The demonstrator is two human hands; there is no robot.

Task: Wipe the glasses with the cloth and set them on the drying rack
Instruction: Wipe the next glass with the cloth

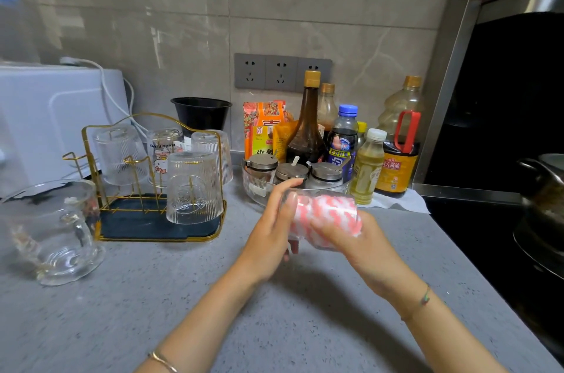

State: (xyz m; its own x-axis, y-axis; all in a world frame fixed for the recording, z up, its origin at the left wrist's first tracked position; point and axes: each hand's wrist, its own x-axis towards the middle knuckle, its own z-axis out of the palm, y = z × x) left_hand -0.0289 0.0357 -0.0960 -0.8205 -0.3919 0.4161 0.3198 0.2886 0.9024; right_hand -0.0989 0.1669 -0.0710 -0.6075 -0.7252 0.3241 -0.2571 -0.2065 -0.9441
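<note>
Currently steadying glass sideways above tabletop with left hand curled round base; working cloth inside with right hand pinching it, for inner wall. Noting drying rack near on left.

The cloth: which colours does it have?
The cloth is pink and white; head view.

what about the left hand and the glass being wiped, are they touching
Touching. The head view shows the left hand with fingers curled round one end of the glass, which holds the cloth.
</note>
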